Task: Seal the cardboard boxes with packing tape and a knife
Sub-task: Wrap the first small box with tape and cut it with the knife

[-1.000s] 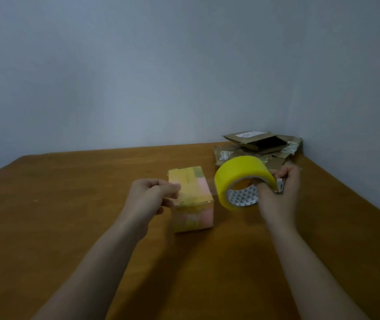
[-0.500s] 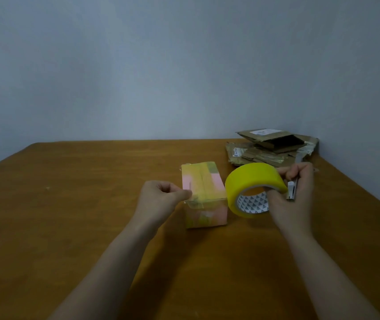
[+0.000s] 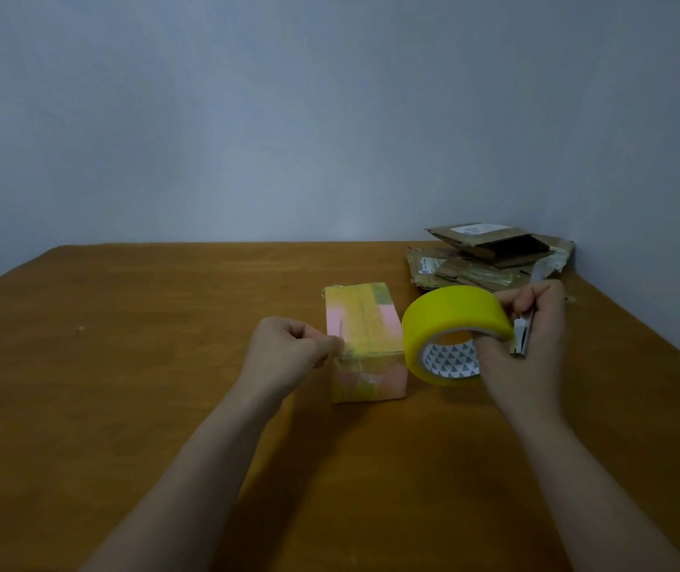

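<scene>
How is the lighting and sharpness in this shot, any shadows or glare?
Head view: dim, flat light, no glare; soft shadows under the forearms on the wooden table; the small box looks smeared, the yellow tape roll crisper; table's far edge looks straight.

We face a brown wooden bench [image 3: 123, 406] under dim, even light. A plain grey-blue far wall [image 3: 247, 117] meets the right wall [image 3: 660, 158] at the far right corner.
</scene>
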